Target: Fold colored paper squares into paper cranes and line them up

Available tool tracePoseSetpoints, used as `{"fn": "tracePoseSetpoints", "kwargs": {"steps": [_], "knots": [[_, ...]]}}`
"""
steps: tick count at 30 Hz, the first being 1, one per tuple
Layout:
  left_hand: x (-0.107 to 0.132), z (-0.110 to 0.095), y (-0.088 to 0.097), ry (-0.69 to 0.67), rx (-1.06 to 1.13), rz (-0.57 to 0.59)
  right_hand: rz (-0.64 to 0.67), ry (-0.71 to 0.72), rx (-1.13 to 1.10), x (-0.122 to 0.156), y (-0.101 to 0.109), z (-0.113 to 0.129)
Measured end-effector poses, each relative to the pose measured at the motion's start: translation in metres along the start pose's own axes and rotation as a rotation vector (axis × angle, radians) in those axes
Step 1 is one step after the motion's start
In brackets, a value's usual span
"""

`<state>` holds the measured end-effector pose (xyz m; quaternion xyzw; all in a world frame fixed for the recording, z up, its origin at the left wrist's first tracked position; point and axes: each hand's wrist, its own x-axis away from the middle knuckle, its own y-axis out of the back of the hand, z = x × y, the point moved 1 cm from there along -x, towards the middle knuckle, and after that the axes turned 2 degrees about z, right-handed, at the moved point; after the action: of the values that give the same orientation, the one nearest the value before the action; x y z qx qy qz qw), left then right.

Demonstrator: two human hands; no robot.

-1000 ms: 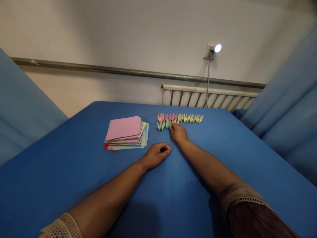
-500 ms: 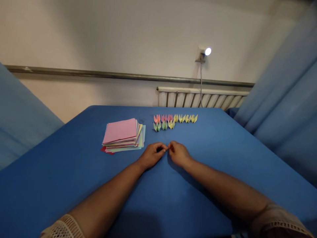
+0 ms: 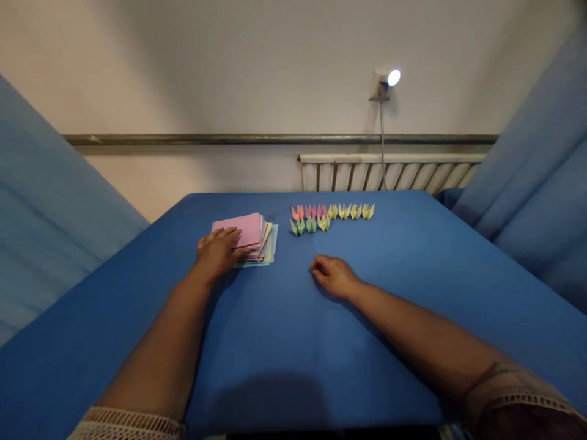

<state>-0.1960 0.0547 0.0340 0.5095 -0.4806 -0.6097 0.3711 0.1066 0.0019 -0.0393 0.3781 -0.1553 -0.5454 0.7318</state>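
Ten folded papers (image 3: 323, 223) in two rows; left fingers (image 3: 224, 234) parted over paper stack (image 3: 250, 227); right fingers (image 3: 321, 260) curled, cannot tell if holding.

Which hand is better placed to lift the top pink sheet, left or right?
Left, I'd judge: the left hand has its fingers over the top pink sheet of the paper stack, while the right hand sits apart, to the stack's right.

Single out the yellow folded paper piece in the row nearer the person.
It is the yellow piece at that row's right end; the two green pieces to its left make up the rest of the row.
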Motion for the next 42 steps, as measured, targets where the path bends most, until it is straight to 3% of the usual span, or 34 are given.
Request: {"fn": "tracePoseSetpoints", "kwargs": {"steps": [3,9,16,22,25,29,34,39,42], "knots": [[0.0,0.004,-0.002,-0.017,0.002,0.161,-0.012,0.017,-0.028,0.002,-0.001,-0.001],[-0.003,-0.003,0.0,0.033,-0.028,0.246,-0.003,-0.006,-0.019,0.001,-0.001,-0.003],[-0.003,-0.013,0.013,0.152,-0.122,0.193,-0.002,-0.007,-0.012,0.0,0.0,-0.002],[-0.003,-0.014,0.02,0.248,-0.04,0.131,-0.004,0.006,-0.019,0.0,0.0,-0.003],[-0.004,-0.009,0.017,0.303,0.093,0.087,-0.002,0.005,-0.026,-0.001,0.001,-0.003],[-0.006,-0.003,0.008,0.358,0.432,0.083,-0.002,0.013,-0.037,0.0,0.001,-0.003],[-0.006,0.001,0.006,0.419,0.645,-0.078,-0.012,0.016,-0.036,0.0,0.002,-0.003],[-0.005,0.004,0.012,0.482,0.631,-0.381,-0.009,0.002,-0.046,0.0,0.003,-0.003],[-0.002,-0.005,0.021,0.508,0.653,-0.567,-0.008,-0.003,-0.076,0.0,0.001,-0.002]]}}
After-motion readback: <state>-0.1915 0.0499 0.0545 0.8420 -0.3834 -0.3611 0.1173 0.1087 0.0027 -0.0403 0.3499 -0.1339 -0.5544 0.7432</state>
